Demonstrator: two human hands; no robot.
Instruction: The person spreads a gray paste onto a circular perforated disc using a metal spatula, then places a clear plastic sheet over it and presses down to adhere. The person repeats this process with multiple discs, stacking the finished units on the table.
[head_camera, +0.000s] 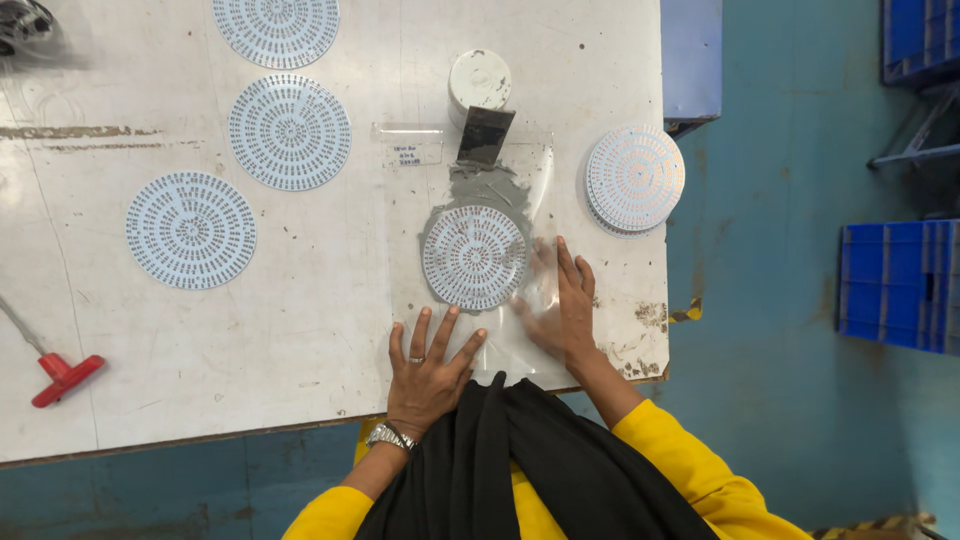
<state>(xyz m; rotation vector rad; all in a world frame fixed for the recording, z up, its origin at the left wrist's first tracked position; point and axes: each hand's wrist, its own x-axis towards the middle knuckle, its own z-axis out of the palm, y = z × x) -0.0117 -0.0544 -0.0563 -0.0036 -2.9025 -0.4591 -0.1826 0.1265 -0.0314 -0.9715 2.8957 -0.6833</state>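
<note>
Pressing flat, our open left hand (427, 365) and right hand (562, 305) pin the clear stencil sheet (520, 345) over a round circuit board (474, 256) at twelve o'clock. Thin, floppy and paste-smeared, it seems best held by its clean near edge.

Surface (330, 330): white top, scuffed and stained, worn brown along the near edge and at the near right corner.
Floor (780, 300): painted teal-blue, matt, evenly lit.
Crates (895, 285): blue plastic, stacked at the right edge of the view; a further blue crate (920, 40) sits above on a metal frame.
Cabinet (692, 60): blue-grey, just beside the far right corner of the surface.
Floor marking (685, 312): yellow-and-black hazard tape.
</note>
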